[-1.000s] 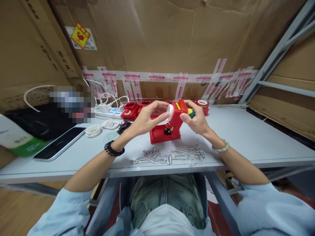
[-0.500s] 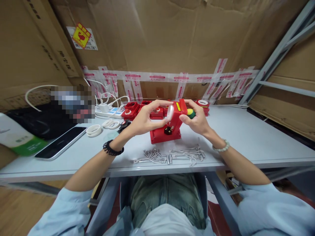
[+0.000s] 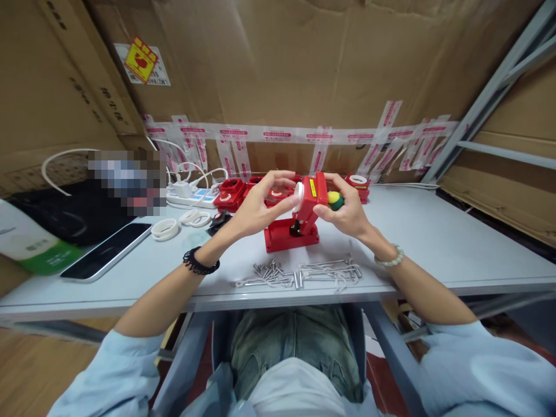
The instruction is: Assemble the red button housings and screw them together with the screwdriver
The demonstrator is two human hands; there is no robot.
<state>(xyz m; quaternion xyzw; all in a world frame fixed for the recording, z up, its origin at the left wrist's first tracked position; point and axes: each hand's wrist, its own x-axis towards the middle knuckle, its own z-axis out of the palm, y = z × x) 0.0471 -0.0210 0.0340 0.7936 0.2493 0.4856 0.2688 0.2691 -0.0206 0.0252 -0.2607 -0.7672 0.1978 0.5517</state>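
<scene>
In front of me, a red plastic housing (image 3: pixel 311 197) with a yellow label is held tilted, a white ring (image 3: pixel 298 196) on its left face. My right hand (image 3: pixel 350 211) grips the housing's right side, beside a green and yellow round knob (image 3: pixel 335 200). My left hand (image 3: pixel 260 205) is at the white ring, its thumb tip against or very near the rim and its fingers spread apart from it. Below the housing lies a red base tray (image 3: pixel 290 238) with a black knob (image 3: pixel 296 227) above it. Metal screws and pins (image 3: pixel 271 271) lie on the table nearer me.
Several red housings (image 3: pixel 230 194) stand along the back, one at right carrying a white ring (image 3: pixel 358 180). Loose white rings (image 3: pixel 165 229) lie left, near a phone (image 3: pixel 106 255) and a power strip (image 3: pixel 197 197) with white cables. A cardboard wall (image 3: pixel 278 75) rises behind.
My left fingers have lifted and opened away from the white ring, the thumb staying near it. The housing has tipped slightly to the left in my right hand.
</scene>
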